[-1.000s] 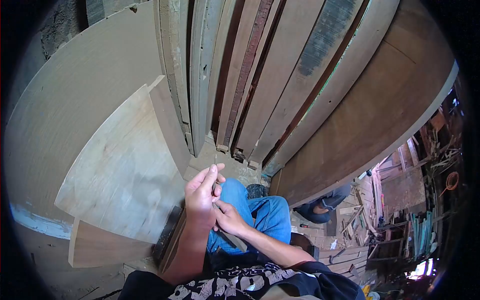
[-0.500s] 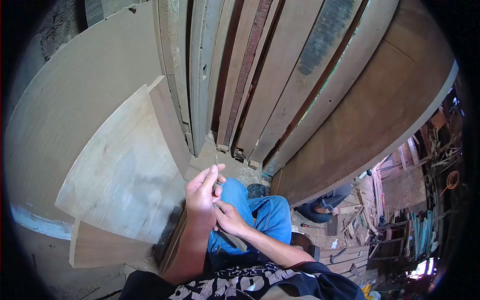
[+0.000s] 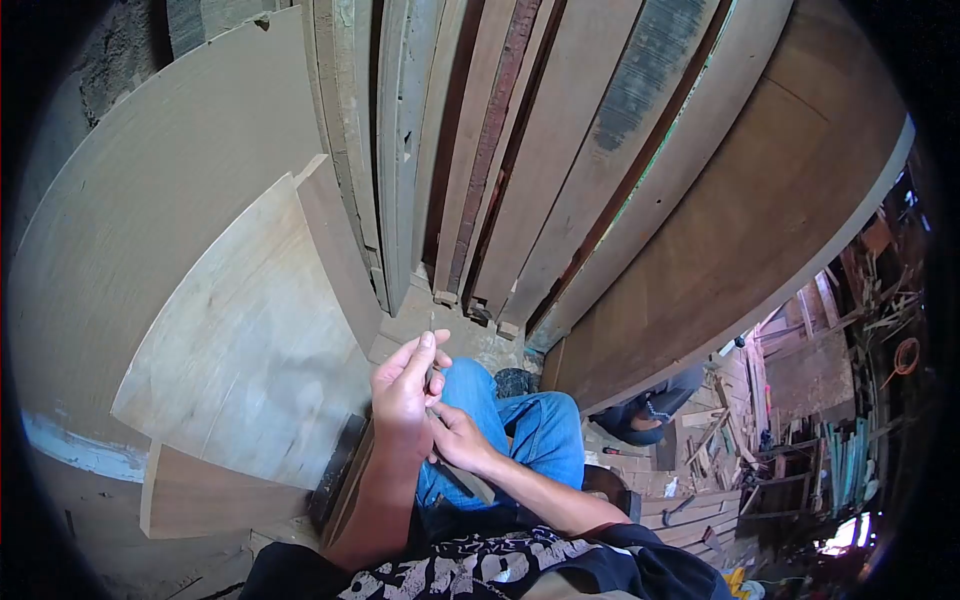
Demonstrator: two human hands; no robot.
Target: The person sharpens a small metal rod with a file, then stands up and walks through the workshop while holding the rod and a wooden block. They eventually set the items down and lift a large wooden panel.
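My left hand [image 3: 405, 385] is raised above my jeans [image 3: 535, 425], its thumb and fingers closed on a thin pointed tool [image 3: 432, 322] whose tip sticks up past the thumb. Just below and to the right, my right hand [image 3: 458, 438] is closed round the lower part of what looks like the same tool. Under the right hand, a dark flat strip [image 3: 468, 482] lies slantwise over my lap. The fingers partly hide the tool, so its full shape cannot be made out.
Tall wooden boards [image 3: 560, 150] lean ahead. A pale panel [image 3: 240, 340] with a wooden edge stands at the left, and a large brown panel [image 3: 740, 190] at the right. Beyond it, a person's leg [image 3: 675, 390] shows near scattered wood scraps [image 3: 705, 440].
Both hands keep nearly the same place and hold. The view has shifted very slightly, and the person's foot at the right looks slightly moved.
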